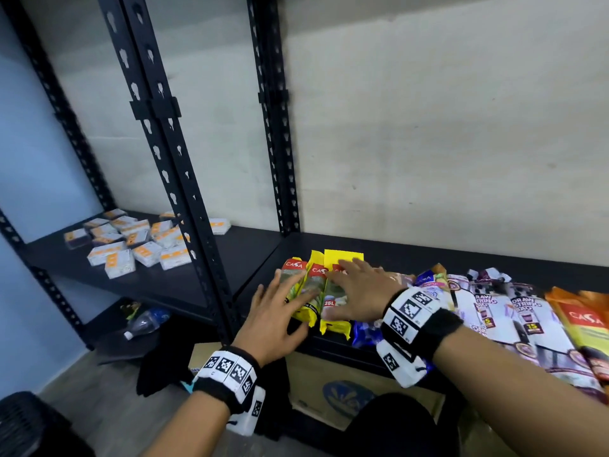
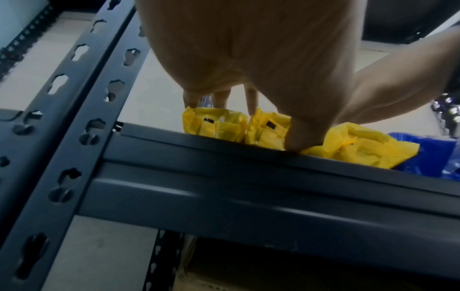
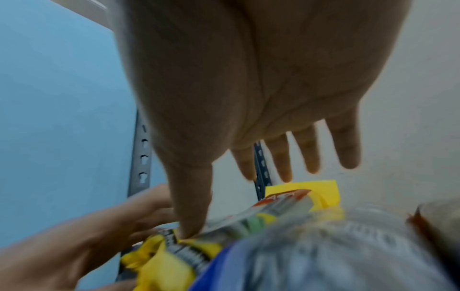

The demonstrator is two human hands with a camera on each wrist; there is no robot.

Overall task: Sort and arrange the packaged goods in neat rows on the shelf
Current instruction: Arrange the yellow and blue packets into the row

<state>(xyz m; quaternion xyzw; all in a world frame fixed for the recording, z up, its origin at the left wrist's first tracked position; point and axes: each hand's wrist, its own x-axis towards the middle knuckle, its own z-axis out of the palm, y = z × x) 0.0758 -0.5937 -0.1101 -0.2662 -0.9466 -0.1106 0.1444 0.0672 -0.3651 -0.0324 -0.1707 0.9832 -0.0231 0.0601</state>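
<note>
Three yellow packs with red labels lie side by side at the left end of the black shelf (image 1: 428, 255): a left one (image 1: 294, 275), a middle one (image 1: 315, 282) and a right one (image 1: 333, 319). My left hand (image 1: 280, 308) hovers with spread fingers over the left two; in the left wrist view its thumb (image 2: 298, 137) touches a pack's front end (image 2: 361, 149). My right hand (image 1: 357, 286) lies flat with straight fingers on the right pack. Its thumb (image 3: 191, 216) presses that pack's wrapper (image 3: 301, 195).
A blue pack (image 1: 365, 334) lies just right of the yellow ones. Beyond it lies a row of white drawstring-bag packs (image 1: 494, 311) and an orange pack (image 1: 586, 321). Small white-and-orange boxes (image 1: 131, 245) lie scattered on the left shelf. A black upright (image 1: 197, 225) separates the bays. A cardboard box (image 1: 346, 390) sits below.
</note>
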